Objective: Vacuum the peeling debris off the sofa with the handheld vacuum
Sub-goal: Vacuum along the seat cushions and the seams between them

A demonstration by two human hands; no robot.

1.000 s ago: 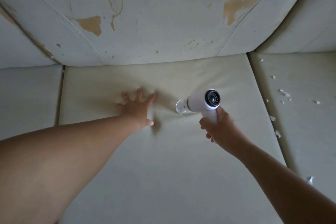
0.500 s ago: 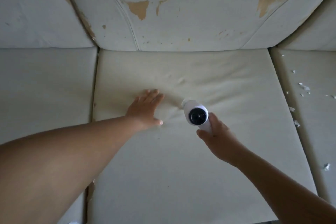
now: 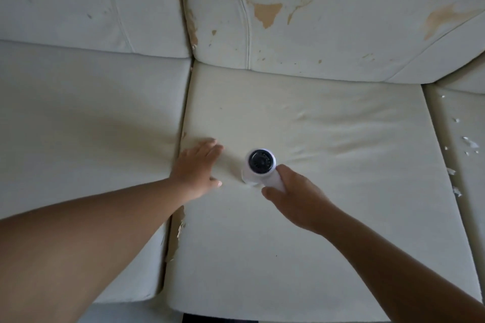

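The mouth of the handheld vacuum (image 3: 261,165) is hidden under its own white body; only the dark round rear grille is presented to the camera. Its handle is largely covered by the right hand (image 3: 296,196), whose fingertips are concealed beneath the palm. The right seat cushion (image 3: 469,178) is cut off by the frame edge, and both forearms are cropped at the bottom. The fingertips of the left hand (image 3: 195,168) are slightly blurred.

The left hand is laid flat, fingers straight and close together, and is pressed on the middle seat cushion (image 3: 315,217) near its left edge. The right hand is wrapped round the vacuum handle. The vacuum is stood nose-down on the middle cushion, just beside the left thumb and apart from it.

One vacuum, two hands and three seat cushions are counted. Several white debris flakes (image 3: 469,142) are scattered on the right cushion; an exact count cannot be made out. Tan peeled patches (image 3: 266,13) are seen on the back cushion (image 3: 328,42).
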